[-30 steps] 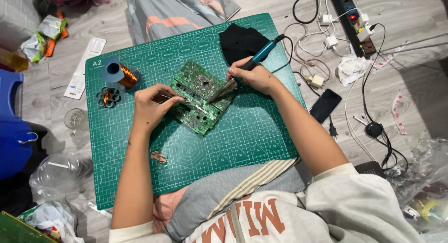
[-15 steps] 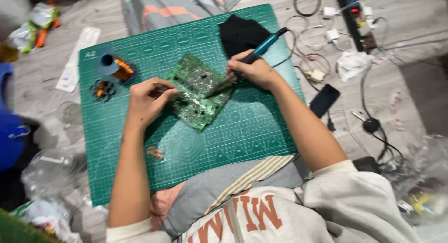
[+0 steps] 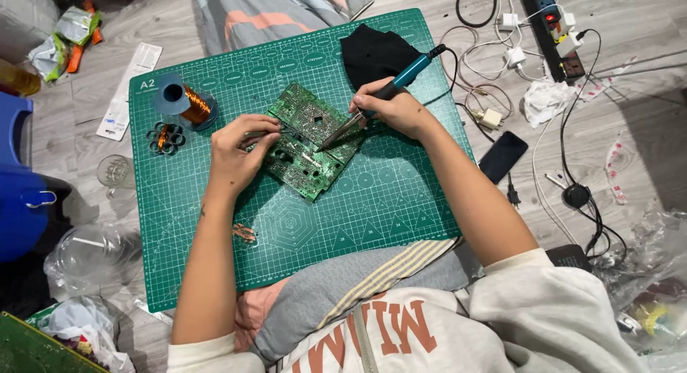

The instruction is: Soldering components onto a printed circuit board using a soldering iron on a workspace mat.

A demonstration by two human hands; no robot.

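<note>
A green circuit board (image 3: 309, 145) lies tilted on the green cutting mat (image 3: 386, 201). My right hand (image 3: 392, 108) grips a teal-handled soldering iron (image 3: 406, 75) like a pen, its metal tip touching the middle of the board. My left hand (image 3: 236, 152) rests on the board's left edge and pinches a thin tool or wire that points onto the board. A black cloth (image 3: 372, 52) lies on the mat just beyond my right hand.
A copper wire spool (image 3: 187, 101) and small wire coils (image 3: 164, 138) sit at the mat's left. A small copper piece (image 3: 245, 233) lies near my left forearm. A power strip (image 3: 551, 22), cables and a phone (image 3: 502, 157) lie on the floor to the right.
The view has shifted slightly. My hands stay on the board, with the iron tip still on its middle.
</note>
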